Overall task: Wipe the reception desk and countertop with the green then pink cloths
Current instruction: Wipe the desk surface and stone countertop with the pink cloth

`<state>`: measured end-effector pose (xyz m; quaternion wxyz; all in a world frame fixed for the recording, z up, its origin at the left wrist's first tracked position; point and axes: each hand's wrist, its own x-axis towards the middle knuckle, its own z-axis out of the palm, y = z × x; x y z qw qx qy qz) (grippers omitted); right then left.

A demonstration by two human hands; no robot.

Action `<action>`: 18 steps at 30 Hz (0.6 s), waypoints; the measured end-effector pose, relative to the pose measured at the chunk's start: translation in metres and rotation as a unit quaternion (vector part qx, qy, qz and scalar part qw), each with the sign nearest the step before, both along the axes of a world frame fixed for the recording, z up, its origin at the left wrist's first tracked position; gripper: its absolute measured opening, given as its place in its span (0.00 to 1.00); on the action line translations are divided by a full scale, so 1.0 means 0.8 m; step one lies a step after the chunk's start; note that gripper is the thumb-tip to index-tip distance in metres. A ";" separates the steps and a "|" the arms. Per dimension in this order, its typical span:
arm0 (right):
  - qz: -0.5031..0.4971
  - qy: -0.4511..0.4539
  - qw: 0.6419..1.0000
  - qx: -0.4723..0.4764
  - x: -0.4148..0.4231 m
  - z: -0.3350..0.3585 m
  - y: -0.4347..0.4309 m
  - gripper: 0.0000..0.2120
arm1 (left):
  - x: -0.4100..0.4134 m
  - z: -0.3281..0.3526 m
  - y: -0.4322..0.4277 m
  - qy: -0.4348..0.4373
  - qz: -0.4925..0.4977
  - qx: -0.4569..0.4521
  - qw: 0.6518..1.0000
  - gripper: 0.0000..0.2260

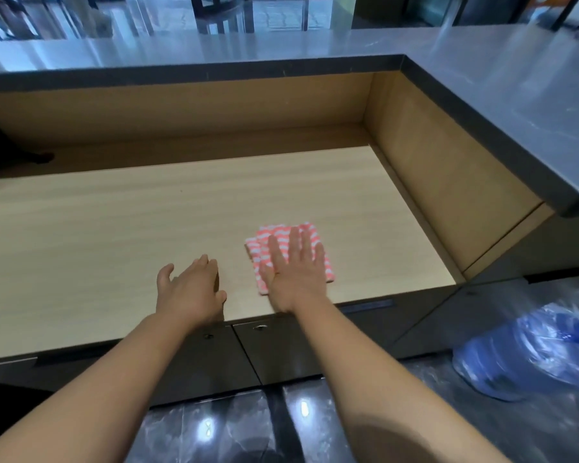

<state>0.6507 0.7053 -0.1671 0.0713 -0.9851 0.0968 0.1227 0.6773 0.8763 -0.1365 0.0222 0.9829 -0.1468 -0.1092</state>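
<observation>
A folded pink-and-white striped cloth [274,240] lies on the light wooden reception desk [114,235], near its front right. My right hand [296,274] lies flat on the cloth, fingers spread, pressing it onto the desk. My left hand [189,287] rests on the desk by the front edge, left of the cloth, fingers loosely curled and holding nothing. The grey raised countertop [482,71] runs behind the desk and along its right side. No green cloth is in view.
Wooden walls rise from the desk's back and right side under the countertop's dark edge [498,135]. Dark drawers [281,352] sit below the desk front. A blue plastic bag [532,355] lies on the glossy dark floor at right. A dark object [0,152] sits far left.
</observation>
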 end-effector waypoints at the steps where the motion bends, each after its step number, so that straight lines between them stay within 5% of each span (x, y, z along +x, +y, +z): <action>1: 0.020 0.002 1.000 0.006 0.000 0.000 0.017 0.28 | -0.004 0.001 0.006 0.002 0.004 0.006 1.000 0.06; 9: 0.068 0.018 0.997 0.015 -0.008 0.006 0.009 0.28 | -0.013 -0.004 0.005 0.036 0.020 0.044 0.998 0.07; 18: -0.089 0.018 0.996 -0.029 -0.065 0.008 -0.178 0.28 | -0.012 -0.010 0.010 0.053 0.021 0.061 0.997 0.10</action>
